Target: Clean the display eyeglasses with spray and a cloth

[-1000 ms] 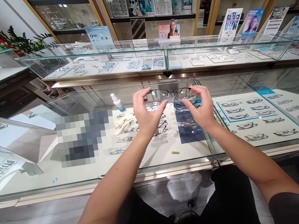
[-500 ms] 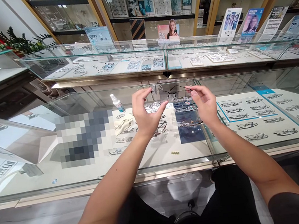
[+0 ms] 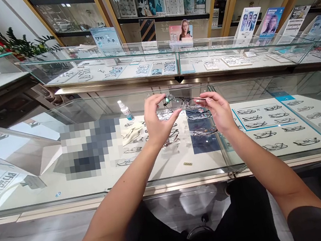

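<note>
A pair of thin dark-framed glasses (image 3: 183, 102) is held up over the glass display counter (image 3: 168, 175). My left hand (image 3: 157, 121) pinches the frame's left end between thumb and fingers. My right hand (image 3: 218, 112) pinches the right end, its fingers curled round the temple. The lenses catch a green glint near my left fingertips. Under the glass, rows of other frames (image 3: 265, 123) lie on white and blue trays.
A small spray bottle (image 3: 125, 110) stands on the counter left of my hands, with a crumpled cloth (image 3: 132, 134) near it. A second glass counter (image 3: 176, 63) with more frames runs behind. Shelves with posters and a plant (image 3: 21, 46) line the back.
My right hand has moved in towards the left and folded the right temple inward. The glasses have tilted slightly and sit a little nearer to me.
</note>
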